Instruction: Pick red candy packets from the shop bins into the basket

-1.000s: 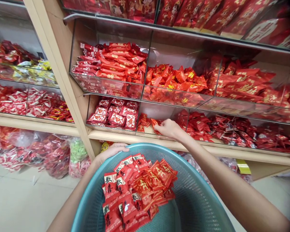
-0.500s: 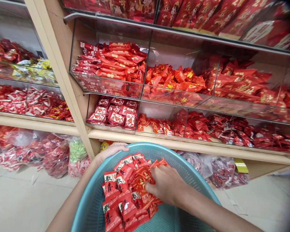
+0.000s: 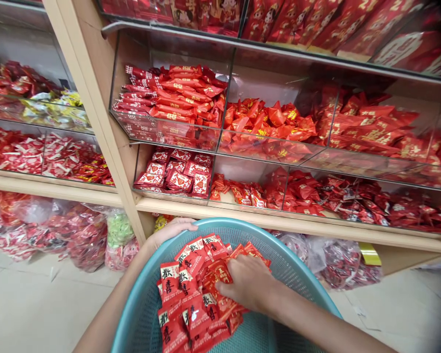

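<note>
- My left fingers are hooked over the far left rim of the blue-green basket, gripping it.
- My right fingers are bent down among the gold-lettered packets, inside the basket, toward its far side; the tips are hidden, so I cannot tell whether they grip one.
- Black-lettered packets lie in the basket too, to the left of my right fingers and nearer me.
- Beyond the basket, the lowest shelf carries heart-printed packets at left and loose red packets farther right.
- Filled plastic bags sit on the floor, left and right.
</note>
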Motion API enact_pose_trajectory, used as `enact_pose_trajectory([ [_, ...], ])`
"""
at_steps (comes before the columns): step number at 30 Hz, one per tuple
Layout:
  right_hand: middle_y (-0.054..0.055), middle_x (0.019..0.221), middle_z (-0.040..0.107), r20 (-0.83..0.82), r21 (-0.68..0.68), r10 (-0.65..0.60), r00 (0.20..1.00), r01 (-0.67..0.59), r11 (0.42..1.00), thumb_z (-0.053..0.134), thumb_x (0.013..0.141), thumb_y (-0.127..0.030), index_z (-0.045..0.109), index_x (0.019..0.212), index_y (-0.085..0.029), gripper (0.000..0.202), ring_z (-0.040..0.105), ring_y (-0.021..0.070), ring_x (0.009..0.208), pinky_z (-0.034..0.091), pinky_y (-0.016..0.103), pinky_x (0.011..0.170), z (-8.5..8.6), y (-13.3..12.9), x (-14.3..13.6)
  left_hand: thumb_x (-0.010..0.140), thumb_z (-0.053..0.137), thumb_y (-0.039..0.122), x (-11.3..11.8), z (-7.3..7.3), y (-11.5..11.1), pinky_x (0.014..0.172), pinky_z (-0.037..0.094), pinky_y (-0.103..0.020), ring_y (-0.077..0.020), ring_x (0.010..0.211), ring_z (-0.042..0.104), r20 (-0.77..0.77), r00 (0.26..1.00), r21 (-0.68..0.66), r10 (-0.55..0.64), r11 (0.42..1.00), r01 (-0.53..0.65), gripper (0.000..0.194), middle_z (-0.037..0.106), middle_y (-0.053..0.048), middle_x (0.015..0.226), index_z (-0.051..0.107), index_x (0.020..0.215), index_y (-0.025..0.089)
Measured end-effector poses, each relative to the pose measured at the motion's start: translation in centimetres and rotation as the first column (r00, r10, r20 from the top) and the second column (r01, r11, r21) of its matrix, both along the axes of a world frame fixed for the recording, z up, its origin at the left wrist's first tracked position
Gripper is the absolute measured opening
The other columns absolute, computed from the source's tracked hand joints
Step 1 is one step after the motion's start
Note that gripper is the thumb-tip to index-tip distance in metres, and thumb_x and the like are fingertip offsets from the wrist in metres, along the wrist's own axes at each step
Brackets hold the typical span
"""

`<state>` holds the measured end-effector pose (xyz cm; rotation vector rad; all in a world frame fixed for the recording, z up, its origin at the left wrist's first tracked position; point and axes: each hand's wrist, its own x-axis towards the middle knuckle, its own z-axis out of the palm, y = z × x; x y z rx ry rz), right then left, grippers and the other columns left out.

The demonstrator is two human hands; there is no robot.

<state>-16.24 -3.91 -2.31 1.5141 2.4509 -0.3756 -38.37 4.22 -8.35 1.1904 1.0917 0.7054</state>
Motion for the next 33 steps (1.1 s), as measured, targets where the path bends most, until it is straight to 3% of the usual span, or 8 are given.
enact_pose_trajectory([
  [5,0.017,0.084,0.066,-0.081,0.065,-0.042,0.996,0.047,0.997,0.045,0.073,-0.066,0.066,0.076,-0.014,0.055,0.061,0.0292,0.081,0.041,0.036,0.068,2.1,1.5,0.3,0.068,0.064,0.033,0.1,0.2,-0.2,0.066,0.045,-0.027,-0.0186,0.07,0.061,0.067,0.998,-0.018,-0.016,1.0,0.017,0.029,0.07,-0.002,0.079,0.068,0.092,0.017],
  [8,0.013,0.076,0.065,-0.174,0.196,-0.093,0.98,0.127,0.972,0.042,0.076,-0.064,0.063,0.069,-0.017,0.052,0.06,0.0242,0.073,0.038,0.03,0.061,4.1,4.9,0.3,0.068,0.064,0.033,0.2,0.0,-0.1,0.064,0.045,-0.027,-0.0175,0.066,0.061,0.096,0.995,-0.044,-0.022,0.999,0.026,0.03,0.07,-0.002,0.079,0.067,0.093,0.017],
  [10,0.01,0.076,0.065,-0.272,0.312,-0.085,0.958,0.171,0.935,0.042,0.082,-0.053,0.062,0.075,-0.017,0.041,0.06,0.0211,0.072,0.036,0.028,0.06,4.8,8.4,0.2,0.068,0.064,0.033,0.2,-0.3,0.1,0.063,0.045,-0.027,-0.0173,0.065,0.061,0.103,0.994,-0.054,-0.032,0.998,0.037,0.03,0.07,-0.002,0.077,0.067,0.093,0.017],
  [12,0.008,0.08,0.066,-0.383,0.392,-0.076,0.921,0.236,0.889,0.041,0.085,-0.043,0.061,0.084,-0.018,0.032,0.06,0.0193,0.075,0.036,0.026,0.062,4.8,12.4,0.0,0.068,0.064,0.033,0.2,-0.5,0.2,0.065,0.045,-0.027,-0.0177,0.068,0.061,0.109,0.993,-0.047,-0.039,0.998,0.044,0.03,0.07,-0.001,0.077,0.067,0.093,0.018],
  [14,0.006,0.086,0.066,-0.465,0.377,-0.082,0.881,0.281,0.883,0.04,0.086,-0.037,0.059,0.092,-0.018,0.027,0.059,0.0177,0.082,0.036,0.024,0.065,4.2,16.2,-0.4,0.068,0.064,0.033,0.2,-0.6,0.4,0.067,0.045,-0.027,-0.018,0.069,0.061,0.111,0.993,-0.035,-0.041,0.998,0.045,0.03,0.07,0.0,0.077,0.067,0.094,0.018],
  [19,0.009,0.103,0.063,-0.495,0.28,-0.134,0.858,0.304,0.91,0.035,0.09,-0.04,0.059,0.097,-0.017,0.034,0.057,0.0179,0.096,0.039,0.025,0.076,2.7,22.5,-2.5,0.066,0.065,0.032,0.1,-0.9,0.5,0.067,0.044,-0.026,-0.018,0.07,0.06,0.099,0.995,0.012,-0.005,1.0,0.004,0.03,0.069,0.0,0.076,0.068,0.091,0.017],
  [26,0.007,0.11,0.056,-0.446,0.18,-0.146,0.883,0.249,0.952,0.049,0.087,-0.036,0.054,0.11,-0.015,0.032,0.056,0.0192,0.094,0.047,0.039,0.08,1.7,25.0,-4.2,0.067,0.064,0.029,0.1,-1.5,0.8,0.064,0.044,-0.024,-0.0152,0.064,0.059,0.202,0.979,-0.027,-0.014,0.999,0.02,0.026,0.068,0.001,0.072,0.068,0.088,0.016],
  [33,0.007,0.113,0.054,-0.409,0.112,-0.079,0.909,0.135,0.985,0.05,0.086,-0.034,0.053,0.112,-0.016,0.031,0.056,0.0195,0.095,0.048,0.039,0.08,0.5,24.3,-4.2,0.066,0.064,0.028,0.0,-0.9,0.7,0.067,0.043,-0.025,-0.0151,0.066,0.059,0.162,0.987,-0.007,-0.002,1.0,0.004,0.026,0.069,0.001,0.077,0.069,0.089,0.017],
])
